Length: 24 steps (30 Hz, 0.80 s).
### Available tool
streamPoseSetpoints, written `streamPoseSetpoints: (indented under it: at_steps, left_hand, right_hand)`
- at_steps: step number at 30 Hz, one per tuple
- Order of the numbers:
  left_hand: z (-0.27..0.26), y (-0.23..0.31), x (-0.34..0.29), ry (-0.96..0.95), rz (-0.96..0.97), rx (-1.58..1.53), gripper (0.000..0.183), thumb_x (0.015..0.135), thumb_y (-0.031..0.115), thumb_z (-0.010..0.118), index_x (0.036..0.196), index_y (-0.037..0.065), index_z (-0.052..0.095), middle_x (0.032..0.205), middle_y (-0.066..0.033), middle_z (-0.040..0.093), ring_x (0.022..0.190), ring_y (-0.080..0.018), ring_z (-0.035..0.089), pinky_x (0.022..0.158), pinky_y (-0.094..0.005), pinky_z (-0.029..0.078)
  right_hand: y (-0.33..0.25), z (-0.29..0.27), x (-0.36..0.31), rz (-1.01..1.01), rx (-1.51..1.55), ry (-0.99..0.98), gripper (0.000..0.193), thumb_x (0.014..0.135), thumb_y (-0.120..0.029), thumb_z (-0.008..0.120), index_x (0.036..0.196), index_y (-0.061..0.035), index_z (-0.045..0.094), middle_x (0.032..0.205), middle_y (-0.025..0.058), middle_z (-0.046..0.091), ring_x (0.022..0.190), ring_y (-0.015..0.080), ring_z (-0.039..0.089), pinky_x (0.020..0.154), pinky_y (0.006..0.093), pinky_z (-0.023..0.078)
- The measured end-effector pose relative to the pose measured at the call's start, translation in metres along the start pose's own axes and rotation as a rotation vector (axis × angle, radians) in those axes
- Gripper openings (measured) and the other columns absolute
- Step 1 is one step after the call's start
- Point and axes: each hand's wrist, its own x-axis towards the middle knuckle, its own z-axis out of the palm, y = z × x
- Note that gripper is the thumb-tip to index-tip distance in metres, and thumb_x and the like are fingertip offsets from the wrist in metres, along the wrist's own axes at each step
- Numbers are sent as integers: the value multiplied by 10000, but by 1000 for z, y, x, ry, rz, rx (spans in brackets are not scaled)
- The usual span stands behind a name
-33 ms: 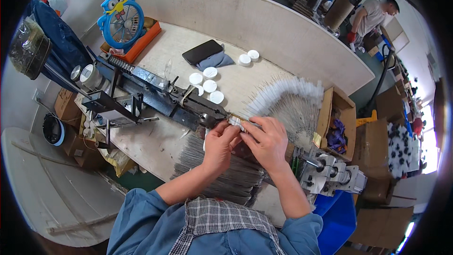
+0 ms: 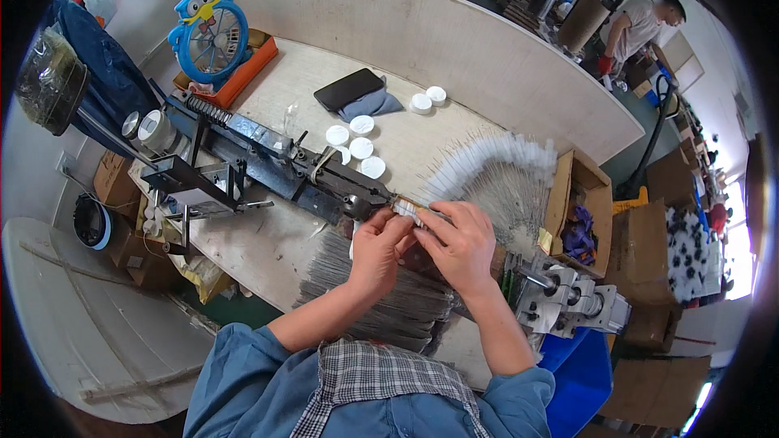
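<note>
My left hand (image 2: 377,255) and my right hand (image 2: 460,242) come together at the end of a long dark metal bench fixture (image 2: 324,173). Between their fingertips is a small white piece (image 2: 407,209), partly hidden, at the fixture's tip. Both hands are closed in a pinch, thumbs and forefingers almost touching. Under my wrists lies a thick bundle of thin grey wires (image 2: 389,308). Beyond my right hand, a fan of thin wires with white bristly ends (image 2: 487,162) spreads over the table.
Round white tubs (image 2: 361,148) stand behind the fixture, near a black phone (image 2: 349,89) on a grey cloth. A blue toy-shaped fan (image 2: 213,40) is at the far left. To the right are a cardboard box (image 2: 596,203) and a metal mechanism (image 2: 568,300). A person works far off.
</note>
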Motion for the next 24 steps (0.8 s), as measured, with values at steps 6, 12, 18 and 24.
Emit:
streamPoseSetpoints:
  at_steps: [6,12,18,24]
  left_hand:
    - [2,3,-3,1,-21,-69,106,863,37,617,943,17,550,898,-58,614,773,-129,626,733,-240,524]
    - [2,2,-1,14,-17,-56,110,865,29,603,964,25,558,909,-53,614,794,-130,624,728,-237,519]
    - [0,4,-2,9,-15,-104,107,879,66,588,972,29,550,956,-62,622,857,-138,638,756,-256,516]
    - [-7,-2,2,0,-13,-40,80,893,96,576,953,47,556,981,-58,627,896,-145,633,785,-274,510]
  right_hand:
    - [-6,2,2,-13,-2,73,295,623,-158,779,906,-113,709,928,19,651,846,218,610,729,347,466]
    - [-9,2,-2,-23,-74,83,315,666,-196,750,973,-148,702,951,-13,631,858,179,593,730,332,449]
    - [-10,2,6,-39,-43,27,298,678,-191,740,973,-162,711,959,-7,634,867,179,593,734,331,451]
    - [-6,6,5,-3,-2,15,264,688,-196,740,949,-163,718,953,-4,639,862,187,595,731,333,452]
